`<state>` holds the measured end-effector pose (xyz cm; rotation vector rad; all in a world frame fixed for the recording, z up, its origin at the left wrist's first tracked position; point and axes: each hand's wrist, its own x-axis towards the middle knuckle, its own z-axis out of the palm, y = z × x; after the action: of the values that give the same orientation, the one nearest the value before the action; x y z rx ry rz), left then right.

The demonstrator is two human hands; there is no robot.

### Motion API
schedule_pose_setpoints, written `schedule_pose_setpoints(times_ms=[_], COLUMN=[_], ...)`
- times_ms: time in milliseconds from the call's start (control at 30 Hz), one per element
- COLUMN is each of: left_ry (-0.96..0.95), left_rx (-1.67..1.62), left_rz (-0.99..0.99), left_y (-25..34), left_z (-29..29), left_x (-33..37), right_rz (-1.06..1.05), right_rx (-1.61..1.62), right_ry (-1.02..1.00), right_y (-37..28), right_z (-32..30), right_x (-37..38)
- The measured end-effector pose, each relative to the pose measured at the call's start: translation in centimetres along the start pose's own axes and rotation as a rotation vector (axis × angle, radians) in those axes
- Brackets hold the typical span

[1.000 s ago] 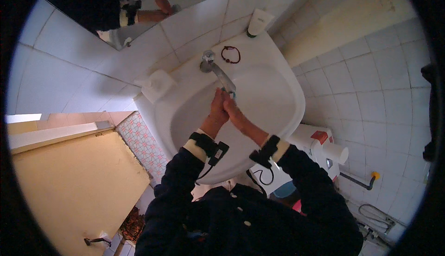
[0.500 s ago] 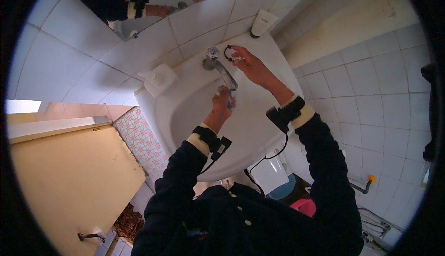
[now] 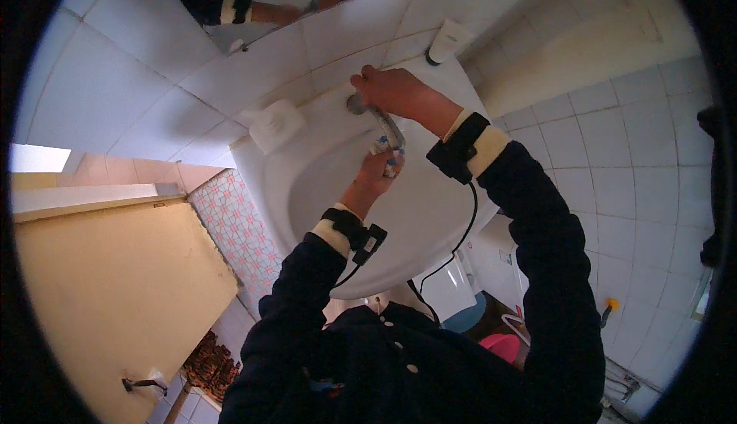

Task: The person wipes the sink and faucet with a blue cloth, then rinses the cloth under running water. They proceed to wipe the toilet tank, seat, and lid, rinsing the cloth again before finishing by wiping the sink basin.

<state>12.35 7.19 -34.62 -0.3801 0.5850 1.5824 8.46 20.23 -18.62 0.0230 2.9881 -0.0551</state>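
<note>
My left hand [image 3: 372, 176] is closed on a crumpled white-and-blue cloth [image 3: 394, 164] just below the end of the metal faucet spout [image 3: 394, 130]. The cloth lies against the spout's tip or very close to it; I cannot tell which. On the faucet's top knob, my right hand [image 3: 405, 95] is closed, with the knob hidden under the fingers. Both hands are over the white washbasin [image 3: 307, 193]. Whether water runs from the spout is too unclear to see.
On the basin's back left ledge stands a white pump bottle [image 3: 275, 127]. A white tube with a dark cap [image 3: 448, 42] is at the back right corner. A mirror [image 3: 288, 21] hangs behind. Below right are a pink basin [image 3: 500, 346] and a blue basin [image 3: 465, 314].
My right hand has moved left from beside a dark ring on the ledge onto the faucet knob. The ring is now out of sight. My left hand stays under the spout with the cloth.
</note>
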Motion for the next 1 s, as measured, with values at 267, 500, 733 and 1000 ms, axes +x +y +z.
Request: schedule_pose_setpoints(times_ms=[267, 500, 733, 1000], left_ry=[0.328, 0.109, 0.098, -0.467], left_rx=[0.056, -0.044, 0.111, 0.507], left_rz=[0.059, -0.016, -0.235, -0.313], left_y=[-0.7, 1.2, 2.0, 2.3], left_z=[0.9, 0.9, 2.6, -5.6], left_x=[-0.3, -0.9, -2.1, 2.5], right_rz=[0.165, 0.414, 0.684, 1.108], right_rx=[0.059, 0.463, 0.692, 1.65], right_ry=[0.064, 0.365, 0.979, 0.871], right_y=[-1.3, -1.3, -9.0, -13.3], right_z=[0.5, 0.3, 9.8, 14.2], right_x=[0.8, -2.7, -13.9, -11.3])
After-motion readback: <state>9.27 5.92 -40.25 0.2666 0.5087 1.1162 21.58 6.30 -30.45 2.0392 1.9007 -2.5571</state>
